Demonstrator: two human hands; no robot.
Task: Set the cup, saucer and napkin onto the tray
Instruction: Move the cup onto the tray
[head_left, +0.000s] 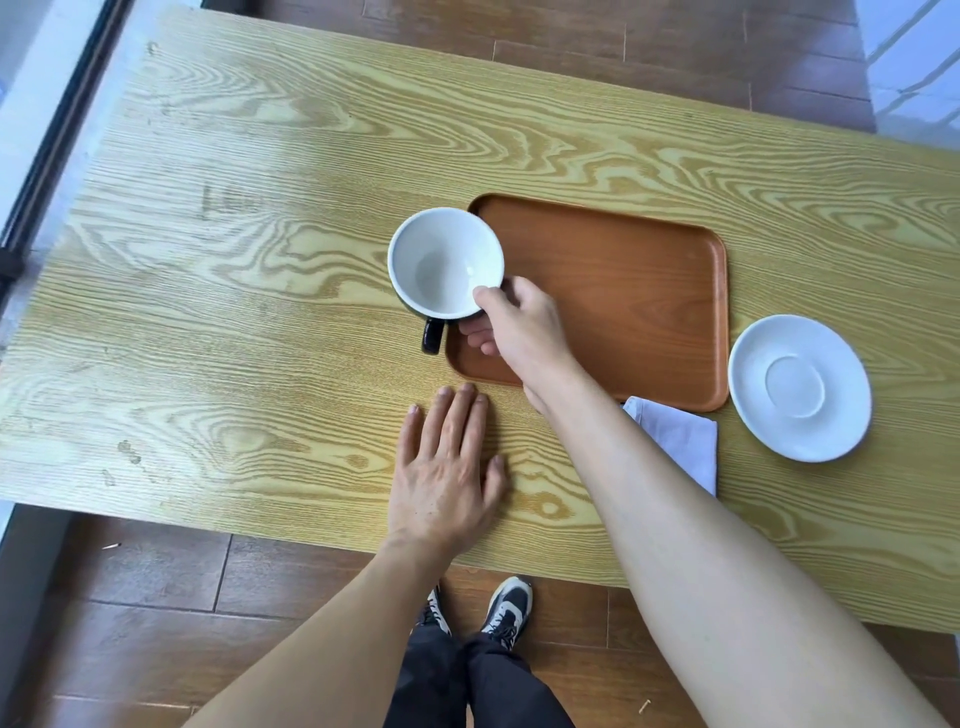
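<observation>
Ceramic cup, stiff and breakable, is pinched at its rim by the right hand over the tray's left edge. Left hand lies open, flat on the counter.

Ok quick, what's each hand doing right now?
Left hand: open, flat on the table.
Right hand: closed on the cup rim.

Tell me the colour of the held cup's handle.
Glossy black handle on the white-lined ceramic cup, clearest in the head view.

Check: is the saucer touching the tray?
Apart. The head view shows a thin strip of bare table between the saucer and the tray at its right edge.
</observation>
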